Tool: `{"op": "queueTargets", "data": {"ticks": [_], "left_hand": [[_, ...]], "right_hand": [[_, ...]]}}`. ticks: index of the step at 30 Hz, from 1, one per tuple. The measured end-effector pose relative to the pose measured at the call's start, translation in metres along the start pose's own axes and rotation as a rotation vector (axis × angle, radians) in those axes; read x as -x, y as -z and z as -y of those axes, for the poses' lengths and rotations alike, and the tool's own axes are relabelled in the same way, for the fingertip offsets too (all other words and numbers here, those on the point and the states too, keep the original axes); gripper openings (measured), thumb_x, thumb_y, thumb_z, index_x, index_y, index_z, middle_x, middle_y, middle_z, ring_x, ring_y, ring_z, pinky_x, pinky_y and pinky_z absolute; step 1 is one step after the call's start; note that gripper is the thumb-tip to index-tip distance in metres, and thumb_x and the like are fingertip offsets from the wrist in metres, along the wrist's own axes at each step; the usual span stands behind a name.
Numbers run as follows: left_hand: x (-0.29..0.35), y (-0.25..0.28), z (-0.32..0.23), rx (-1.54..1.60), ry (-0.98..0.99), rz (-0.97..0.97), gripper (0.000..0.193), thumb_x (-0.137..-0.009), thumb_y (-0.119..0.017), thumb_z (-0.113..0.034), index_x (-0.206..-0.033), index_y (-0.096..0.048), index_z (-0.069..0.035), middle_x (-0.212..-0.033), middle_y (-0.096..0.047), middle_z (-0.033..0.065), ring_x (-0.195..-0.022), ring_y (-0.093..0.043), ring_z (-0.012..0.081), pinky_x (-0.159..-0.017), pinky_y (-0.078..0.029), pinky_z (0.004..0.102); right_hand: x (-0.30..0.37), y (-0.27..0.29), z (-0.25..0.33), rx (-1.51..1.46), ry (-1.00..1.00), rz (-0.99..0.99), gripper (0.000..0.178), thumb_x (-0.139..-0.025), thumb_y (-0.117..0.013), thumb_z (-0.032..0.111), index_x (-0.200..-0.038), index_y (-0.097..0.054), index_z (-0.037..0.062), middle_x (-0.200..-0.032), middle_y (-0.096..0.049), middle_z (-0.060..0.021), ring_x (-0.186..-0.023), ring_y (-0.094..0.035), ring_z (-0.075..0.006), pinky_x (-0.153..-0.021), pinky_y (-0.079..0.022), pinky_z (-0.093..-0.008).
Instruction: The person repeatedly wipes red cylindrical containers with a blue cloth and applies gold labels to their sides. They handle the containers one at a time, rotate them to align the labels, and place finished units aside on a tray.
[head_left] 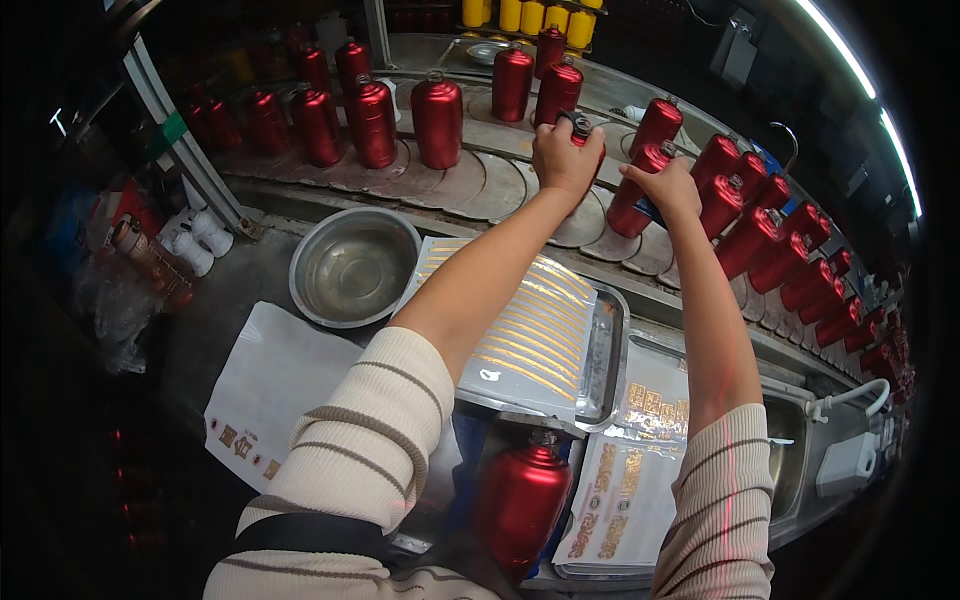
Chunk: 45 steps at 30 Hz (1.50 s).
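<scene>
Both my arms reach forward to a line of glossy red bottles on a conveyor. My left hand (567,160) is closed round the upper part of a red bottle (592,160), which it mostly covers. A small black thing shows at that bottle's neck; I cannot make out what it is. To its right, my right hand (668,188) grips another red bottle (628,212) near its shoulder, thumb on the near left side. Something dark blue shows under that hand. A further red bottle (525,510) lies or stands close to my body, between my forearms.
The overlapping-plate conveyor (480,185) curves across, carrying several red bottles. Nearer are a metal bowl (357,268), a tray (605,350) under a sheet with gold strips (530,345), sheets with gold designs (615,490), and a sink (790,450) at right. Yellow bottles (532,16) stand behind.
</scene>
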<state>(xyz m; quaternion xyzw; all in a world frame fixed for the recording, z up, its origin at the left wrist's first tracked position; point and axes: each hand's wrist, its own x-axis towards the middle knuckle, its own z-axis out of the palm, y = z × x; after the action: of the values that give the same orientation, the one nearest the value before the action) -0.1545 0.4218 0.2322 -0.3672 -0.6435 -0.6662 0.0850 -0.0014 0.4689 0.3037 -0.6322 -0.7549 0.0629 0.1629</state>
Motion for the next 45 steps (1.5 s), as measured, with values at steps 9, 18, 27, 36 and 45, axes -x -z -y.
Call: {"op": "queueTargets", "data": {"ticks": [9, 18, 27, 36, 45], "left_hand": [[-0.023, 0.134, -0.016, 0.676, 0.314, 0.130, 0.023, -0.085, -0.076, -0.027, -0.089, -0.071, -0.005, -0.085, -0.069, -0.0010, -0.077, -0.059, 0.0066, -0.069, -0.047, 0.0264], [-0.072, 0.395, 0.048, 0.097, 0.130, -0.125, 0.020, -0.086, -0.077, -0.024, -0.091, -0.072, -0.005, -0.089, -0.072, 0.0023, -0.080, -0.065, 0.0091, -0.073, -0.050, 0.0260], [-0.061, 0.482, 0.151, -0.498, 0.323, -0.112, 0.055, -0.079, -0.077, -0.052, -0.093, -0.071, 0.001, -0.094, -0.073, 0.0165, -0.091, -0.069, 0.0291, -0.085, -0.050, 0.0354], [-0.014, 0.408, -0.025, 0.171, -0.046, 0.581, 0.103, -0.064, -0.094, -0.032, -0.142, -0.038, 0.005, -0.119, -0.063, 0.0175, -0.110, -0.063, 0.0234, -0.094, -0.052, 0.0335], [0.018, 0.486, -0.063, 0.058, 0.260, 0.448, 0.087, -0.064, -0.094, -0.021, -0.134, -0.045, -0.004, -0.125, -0.059, 0.0112, -0.116, -0.060, 0.0236, -0.101, -0.049, 0.0377]], "right_hand": [[-0.003, -0.005, -0.050, -0.050, -0.045, -0.139, 0.080, -0.072, -0.075, 0.057, -0.117, -0.048, -0.0039, -0.110, -0.068, -0.0264, -0.104, -0.067, -0.0394, -0.088, -0.052, -0.0461], [0.010, 0.023, -0.100, -0.014, 0.105, -0.253, 0.085, -0.071, -0.073, 0.060, -0.123, -0.048, -0.0021, -0.110, -0.067, -0.0269, -0.105, -0.065, -0.0424, -0.090, -0.050, -0.0446], [0.119, 0.070, 0.020, -0.418, 0.523, 0.045, 0.069, -0.074, -0.081, 0.045, -0.116, -0.055, -0.0035, -0.103, -0.070, -0.0179, -0.096, -0.069, -0.0258, -0.088, -0.051, -0.0348], [0.246, 0.090, 0.156, -0.646, 0.803, 0.437, 0.068, -0.067, -0.089, 0.036, -0.114, -0.057, -0.0020, -0.104, -0.070, -0.0152, -0.096, -0.070, -0.0219, -0.083, -0.056, -0.0323], [0.299, 0.092, 0.157, -0.774, 0.759, 0.688, 0.107, -0.070, -0.087, 0.048, -0.152, -0.034, 0.0033, -0.132, -0.056, -0.0151, -0.088, -0.062, -0.0100, -0.073, -0.048, -0.0228]]}}
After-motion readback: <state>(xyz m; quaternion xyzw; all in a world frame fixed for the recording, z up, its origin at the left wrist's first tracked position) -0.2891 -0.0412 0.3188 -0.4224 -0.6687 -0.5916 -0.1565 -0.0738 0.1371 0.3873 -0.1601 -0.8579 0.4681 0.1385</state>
